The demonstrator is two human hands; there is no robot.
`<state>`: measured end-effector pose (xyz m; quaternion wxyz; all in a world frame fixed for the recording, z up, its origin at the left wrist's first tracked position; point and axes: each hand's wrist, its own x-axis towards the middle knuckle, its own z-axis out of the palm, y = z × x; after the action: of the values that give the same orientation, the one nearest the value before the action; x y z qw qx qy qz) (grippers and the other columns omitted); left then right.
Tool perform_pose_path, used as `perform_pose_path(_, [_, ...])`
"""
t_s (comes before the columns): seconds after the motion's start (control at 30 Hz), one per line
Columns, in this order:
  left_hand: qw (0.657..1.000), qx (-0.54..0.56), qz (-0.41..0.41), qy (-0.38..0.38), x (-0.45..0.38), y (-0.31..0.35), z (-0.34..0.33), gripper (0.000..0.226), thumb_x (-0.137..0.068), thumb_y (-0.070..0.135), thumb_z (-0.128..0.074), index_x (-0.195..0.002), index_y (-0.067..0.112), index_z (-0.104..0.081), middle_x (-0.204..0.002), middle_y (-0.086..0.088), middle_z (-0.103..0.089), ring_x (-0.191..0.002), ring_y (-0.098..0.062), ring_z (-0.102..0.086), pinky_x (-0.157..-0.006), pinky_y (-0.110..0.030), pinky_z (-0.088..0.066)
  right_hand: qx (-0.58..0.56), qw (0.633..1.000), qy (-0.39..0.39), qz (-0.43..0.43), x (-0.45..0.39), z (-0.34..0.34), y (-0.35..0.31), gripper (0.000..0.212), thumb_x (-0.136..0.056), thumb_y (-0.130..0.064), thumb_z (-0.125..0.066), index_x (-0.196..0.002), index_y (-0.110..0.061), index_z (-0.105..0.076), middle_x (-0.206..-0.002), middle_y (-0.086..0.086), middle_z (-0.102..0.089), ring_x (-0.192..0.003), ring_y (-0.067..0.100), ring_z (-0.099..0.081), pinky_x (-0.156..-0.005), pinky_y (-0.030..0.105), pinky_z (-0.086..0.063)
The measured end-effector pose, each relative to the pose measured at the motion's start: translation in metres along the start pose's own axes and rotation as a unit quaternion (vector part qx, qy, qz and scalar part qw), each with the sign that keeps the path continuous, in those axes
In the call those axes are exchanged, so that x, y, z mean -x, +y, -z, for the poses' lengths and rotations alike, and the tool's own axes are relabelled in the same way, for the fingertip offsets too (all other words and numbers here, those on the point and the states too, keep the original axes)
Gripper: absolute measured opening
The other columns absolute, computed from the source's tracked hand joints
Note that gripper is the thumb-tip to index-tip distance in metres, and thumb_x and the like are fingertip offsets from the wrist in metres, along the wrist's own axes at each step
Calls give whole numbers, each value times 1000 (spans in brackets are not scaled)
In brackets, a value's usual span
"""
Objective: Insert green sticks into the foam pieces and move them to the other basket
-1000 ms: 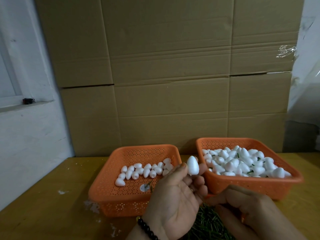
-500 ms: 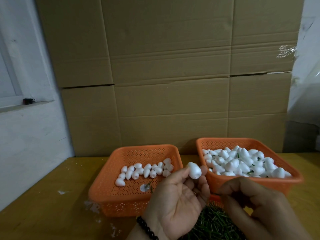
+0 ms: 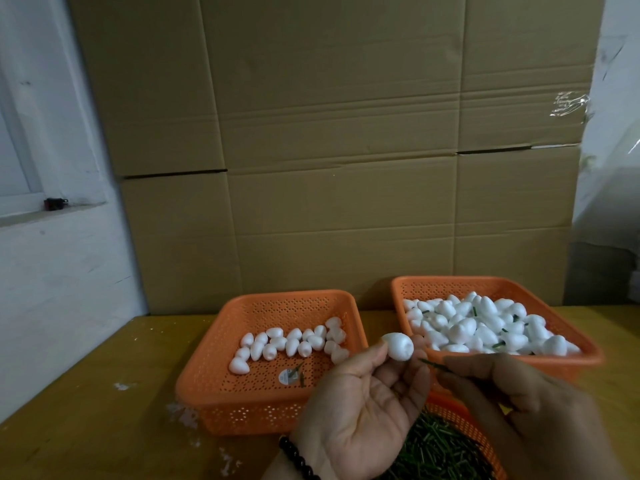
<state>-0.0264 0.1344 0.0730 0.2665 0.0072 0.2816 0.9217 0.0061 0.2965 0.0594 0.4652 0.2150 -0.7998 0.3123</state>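
Note:
My left hand (image 3: 360, 407) pinches a white egg-shaped foam piece (image 3: 399, 346) between thumb and fingertips, held up in front of the baskets. My right hand (image 3: 519, 410) pinches a thin green stick (image 3: 433, 364), its tip pointing at the foam piece and just short of it. The left orange basket (image 3: 214, 393) holds several plain foam pieces (image 3: 291, 342). The right orange basket (image 3: 575, 355) is heaped with foam pieces (image 3: 485, 327), some showing green sticks. A small orange basket (image 3: 464, 422) of green sticks (image 3: 436, 455) lies below my hands.
The baskets stand on a yellow wooden table (image 3: 86, 410) with white crumbs near the left basket. A wall of cardboard boxes (image 3: 329, 150) rises right behind the baskets. A white wall with a window ledge (image 3: 41, 216) is on the left.
My right hand rose from the stick basket with a green stick and brought it toward the foam piece. My left hand turned the foam piece sideways and lowered it a little.

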Motion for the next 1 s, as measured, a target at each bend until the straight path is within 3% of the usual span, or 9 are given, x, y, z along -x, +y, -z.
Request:
perform_pose_path(0.2, [1000,-6,7,12,0,-5,-3,22,-76,5,-58,-77,-11,-73,-111,-27,-67,-80,-29,-64,-65,-36,-58,19,999,25,26,0,-2,2,21,-79,-34,-56,-80,-21,-72,-83,-26,-57,-79,-3,-60,-69,2,-46])
perform_pose_path(0.3, [1000,-9,7,6,1,-7,-3,22,-76,5,-58,-78,-11,-73,-111,-27,-67,-79,-29,-66,-66,-36,-58,28,999,30,20,1,-2,4,22,-79,-35,-56,-79,-19,-72,-80,-21,-61,-73,-2,-62,-64,10,-50])
perform_pose_path(0.57, [1000,-12,-6,0,1,-10,-6,21,-75,4,-58,-75,-11,-73,-108,-28,-67,-75,-29,-66,-66,-36,-58,43,998,40,7,0,-4,5,26,-79,-36,-55,-77,-17,-72,-72,-15,-62,-71,1,-61,-62,9,-49])
perform_pose_path(0.77, [1000,-27,-10,2,0,-13,-6,24,-75,2,-58,-94,-10,-65,-108,-28,-67,-72,-29,-68,-65,-35,-58,46,998,31,5,0,-3,4,23,-78,-34,-56,-76,-17,-72,-72,-14,-63,-72,2,-61,-61,10,-49])
perform_pose_path(0.87, [999,-34,-7,-3,-1,-14,-6,24,-75,3,-58,-95,-9,-65,-107,-28,-68,-72,-29,-69,-64,-35,-59,55,998,31,10,1,-3,8,5,-73,-22,-70,-75,-17,-72,-73,-15,-63,-71,0,-61,-61,9,-48])
perform_pose_path(1.0, [999,-46,-9,-8,-1,-17,-5,33,-73,3,-61,-104,-8,-64,-105,-27,-68,-70,-29,-70,-61,-34,-59,49,999,22,5,3,-4,12,7,-71,-18,-71,-78,-17,-73,-77,-12,-65,-70,-1,-61,-60,14,-50])
